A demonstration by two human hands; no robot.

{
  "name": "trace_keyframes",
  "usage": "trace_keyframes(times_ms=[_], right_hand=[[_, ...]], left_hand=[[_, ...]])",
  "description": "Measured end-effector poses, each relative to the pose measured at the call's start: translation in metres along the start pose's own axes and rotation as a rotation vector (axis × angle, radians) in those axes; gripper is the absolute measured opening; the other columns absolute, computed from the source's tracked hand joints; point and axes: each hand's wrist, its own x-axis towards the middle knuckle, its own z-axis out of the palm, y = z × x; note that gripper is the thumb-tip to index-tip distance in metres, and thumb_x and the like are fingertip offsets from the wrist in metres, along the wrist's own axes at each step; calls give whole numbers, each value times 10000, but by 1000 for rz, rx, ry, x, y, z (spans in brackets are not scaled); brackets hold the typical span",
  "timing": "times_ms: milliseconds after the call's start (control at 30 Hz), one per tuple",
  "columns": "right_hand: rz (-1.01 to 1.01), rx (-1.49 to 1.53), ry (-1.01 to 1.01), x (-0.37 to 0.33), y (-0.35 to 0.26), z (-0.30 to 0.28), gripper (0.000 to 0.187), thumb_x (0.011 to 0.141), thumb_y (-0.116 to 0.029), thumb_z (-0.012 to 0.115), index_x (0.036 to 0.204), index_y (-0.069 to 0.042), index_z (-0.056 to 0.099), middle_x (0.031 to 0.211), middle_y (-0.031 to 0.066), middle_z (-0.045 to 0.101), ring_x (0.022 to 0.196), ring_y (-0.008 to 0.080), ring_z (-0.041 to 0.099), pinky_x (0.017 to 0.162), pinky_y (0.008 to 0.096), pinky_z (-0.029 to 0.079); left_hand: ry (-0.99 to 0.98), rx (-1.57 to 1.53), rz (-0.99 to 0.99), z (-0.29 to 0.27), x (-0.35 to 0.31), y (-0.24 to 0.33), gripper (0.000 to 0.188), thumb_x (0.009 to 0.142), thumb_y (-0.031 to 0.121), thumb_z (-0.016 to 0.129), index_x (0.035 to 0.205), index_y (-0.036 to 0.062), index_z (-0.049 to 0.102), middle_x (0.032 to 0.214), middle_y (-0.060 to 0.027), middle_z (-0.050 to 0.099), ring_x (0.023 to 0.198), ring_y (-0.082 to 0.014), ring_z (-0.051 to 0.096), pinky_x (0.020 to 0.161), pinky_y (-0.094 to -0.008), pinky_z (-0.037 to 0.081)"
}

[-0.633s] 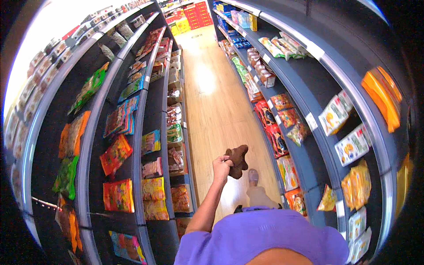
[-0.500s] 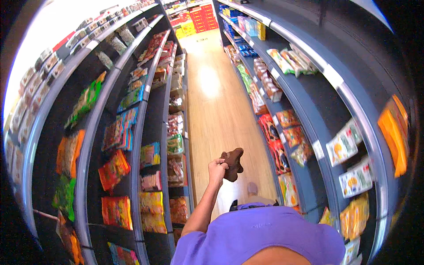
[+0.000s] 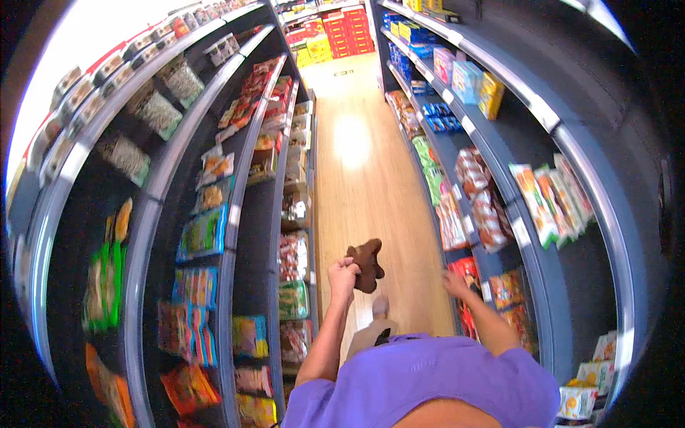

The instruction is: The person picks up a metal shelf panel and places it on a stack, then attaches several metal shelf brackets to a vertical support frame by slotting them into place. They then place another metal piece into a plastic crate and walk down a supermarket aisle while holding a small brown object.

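Out in front of me over the aisle, my left hand [image 3: 343, 277] is closed on a dark brown, soft-looking cloth [image 3: 367, 266] with lobed edges. It hangs above the wooden floor, and I cannot make out its exact kind. My right hand [image 3: 454, 283] is beside the lower right shelves, nearest to some red packets [image 3: 465, 271]. Its fingers are small and blurred, so their grip does not show, nor whether they touch a packet.
Shelves with many bagged goods line both sides; the left shelf edge [image 3: 274, 235] and the right shelf edge [image 3: 524, 242] run along the aisle. A pale wooden floor [image 3: 349, 192] leads to stacked red boxes [image 3: 348, 32] at the far end. My shoe [image 3: 380, 307] shows below.
I have moved forward along the aisle, and the shelf goods have slid toward me. My right hand has come into view at the right shelves. The left hand still holds the brown cloth.
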Motion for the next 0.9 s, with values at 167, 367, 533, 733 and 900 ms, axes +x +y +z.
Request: trace_keyframes(times_ms=[167, 367, 533, 733, 900], right_hand=[[-493, -940, -769, -23, 176, 77, 248, 703, -280, 439, 712, -78, 582, 753, 148, 559, 747, 250, 543, 731, 455, 363], [660, -248, -532, 3, 153, 20, 277, 693, -280, 432, 734, -47, 576, 775, 168, 553, 755, 273, 537, 708, 432, 381], [658, -195, -508, 143, 126, 20, 304, 685, -281, 426, 752, -22, 571, 794, 184, 548, 762, 291, 532, 690, 413, 396], [145, -262, -305, 461, 32, -12, 339, 675, -281, 419, 774, 9, 565, 816, 204, 541, 771, 314, 526, 667, 390, 414], [-37, 12, -28, 719, -129, -117, 330, 705, -236, 456, 951, -23, 509, 932, 194, 511, 871, 320, 488, 754, 377, 383]], left_hand=[[-122, 74, -20, 29, 136, 37, 211, 538, -32, 485, 744, -50, 527, 659, -78, 534, 562, -134, 493, 525, -230, 409], [-122, 25, -18, 82, 275, 74, 209, 536, -41, 478, 739, -39, 527, 661, -65, 532, 568, -129, 493, 523, -225, 406], [-168, 7, -46, 122, 398, 100, 203, 536, -47, 478, 733, -36, 524, 673, -63, 535, 565, -130, 493, 533, -222, 404], [-122, 45, -37, 155, 543, 152, 227, 543, -44, 490, 769, -36, 515, 706, -66, 537, 603, -126, 496, 553, -224, 407], [-101, -33, -2, 185, 659, 198, 227, 540, -66, 494, 763, -33, 521, 711, -61, 535, 613, -129, 501, 571, -228, 411]])
